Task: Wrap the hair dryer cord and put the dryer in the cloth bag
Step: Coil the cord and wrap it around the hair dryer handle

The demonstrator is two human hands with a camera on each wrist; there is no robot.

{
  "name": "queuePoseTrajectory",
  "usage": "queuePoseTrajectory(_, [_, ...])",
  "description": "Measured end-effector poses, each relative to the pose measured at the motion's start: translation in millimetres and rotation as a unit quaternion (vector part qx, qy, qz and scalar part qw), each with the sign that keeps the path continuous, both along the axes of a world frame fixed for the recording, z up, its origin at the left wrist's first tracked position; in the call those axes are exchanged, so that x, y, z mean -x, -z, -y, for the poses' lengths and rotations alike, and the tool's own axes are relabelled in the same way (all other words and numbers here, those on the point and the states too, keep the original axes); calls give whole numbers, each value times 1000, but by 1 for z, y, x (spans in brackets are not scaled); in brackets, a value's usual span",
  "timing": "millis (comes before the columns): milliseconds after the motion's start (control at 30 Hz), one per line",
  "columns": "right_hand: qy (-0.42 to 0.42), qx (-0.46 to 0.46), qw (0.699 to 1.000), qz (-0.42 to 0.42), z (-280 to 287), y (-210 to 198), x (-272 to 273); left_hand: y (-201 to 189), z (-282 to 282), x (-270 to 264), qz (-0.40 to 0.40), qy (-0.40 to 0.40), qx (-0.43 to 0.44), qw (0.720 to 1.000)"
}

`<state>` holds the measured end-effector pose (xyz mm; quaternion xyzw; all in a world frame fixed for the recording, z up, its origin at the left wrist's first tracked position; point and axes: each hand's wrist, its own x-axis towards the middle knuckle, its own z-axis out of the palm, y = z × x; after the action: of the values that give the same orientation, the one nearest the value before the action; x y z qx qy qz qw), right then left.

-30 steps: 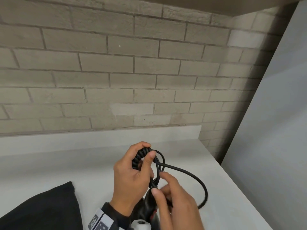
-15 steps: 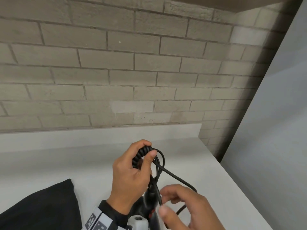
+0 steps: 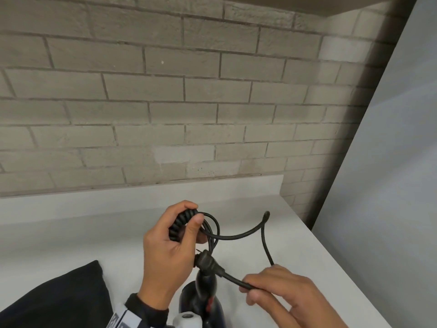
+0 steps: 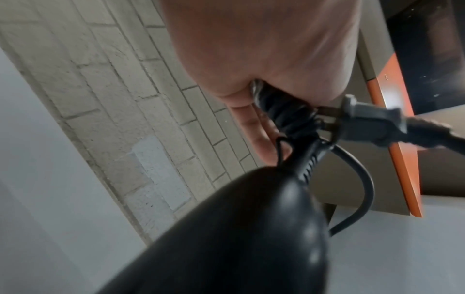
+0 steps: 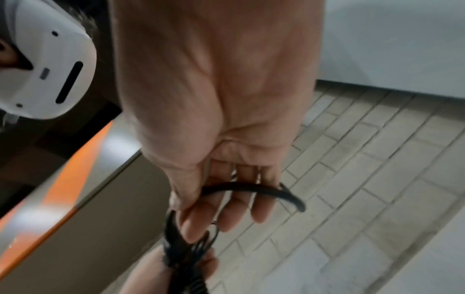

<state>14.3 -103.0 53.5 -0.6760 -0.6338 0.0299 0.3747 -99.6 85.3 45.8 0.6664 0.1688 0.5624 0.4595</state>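
My left hand [image 3: 175,235] grips the coiled part of the black cord [image 3: 181,224] above the white counter, thumb pressed on the coil. The black hair dryer [image 3: 203,301] hangs below it, its body filling the left wrist view as the dryer [image 4: 239,238]. My right hand [image 3: 272,290] pinches the cord just behind the plug [image 3: 205,259], whose prongs point toward my left palm. A loose loop of cord [image 3: 262,223] arcs up to the right. The black cloth bag [image 3: 59,299] lies on the counter at lower left.
The white counter [image 3: 94,228] meets a grey brick wall [image 3: 189,102] with a low white backsplash. A pale panel [image 3: 390,185] bounds the counter's right edge. An orange-edged shelf [image 4: 402,159] shows in the wrist views.
My right hand has slid along the cord to the plug end and pulled it to the right. The loose loop now stands up farther right. My left hand keeps its hold on the coil.
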Motion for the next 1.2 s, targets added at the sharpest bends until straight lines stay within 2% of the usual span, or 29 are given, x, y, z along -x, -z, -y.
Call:
queuePoseTrajectory(133, [-18,-43,997,61,16,15,-26,0,-6,2,11,-13,17,1000])
queuePoseTrajectory(200, [-3,-38,991,128,23,25,-40,0,-9,4,11,-16,18,1000])
queuePoseTrajectory(300, [36,-15,966,254,24,49,-56,0,-6,3,10,-11,19,1000])
queuePoseTrajectory(367, [56,-5,957,285,21,67,-62,0,-2,0,10,-3,19,1000])
queuePoseTrajectory(467, [60,-9,971,231,15,75,-54,1,1,-2,5,3,15,1000])
queuePoseTrajectory(533, [74,-63,982,165,7,67,-36,1,2,-3,3,1,4,1000])
queuePoseTrajectory(633, [136,-219,960,106,-10,49,4,1,4,-5,4,3,-13,1000])
queuePoseTrajectory(700, [188,-273,941,69,-23,38,24,1,7,-6,-1,7,-22,1000])
queuePoseTrajectory(733, [194,-269,943,30,-29,34,31,1,8,-6,-4,7,-27,1000])
queuePoseTrajectory(833, [163,-170,970,-56,-42,35,35,1,10,-6,-10,0,-46,999])
queuePoseTrajectory(900, [129,-157,978,-49,-44,33,32,-1,9,-5,-5,-2,-49,999])
queuePoseTrajectory(1033, [79,-218,973,12,-40,0,19,-3,6,-1,-2,7,-64,998])
queuePoseTrajectory(1100, [78,-233,968,45,-42,-23,9,-3,8,0,-4,30,-73,997])
queuePoseTrajectory(1200, [61,-234,970,21,-48,-49,0,-2,12,2,4,93,-91,992])
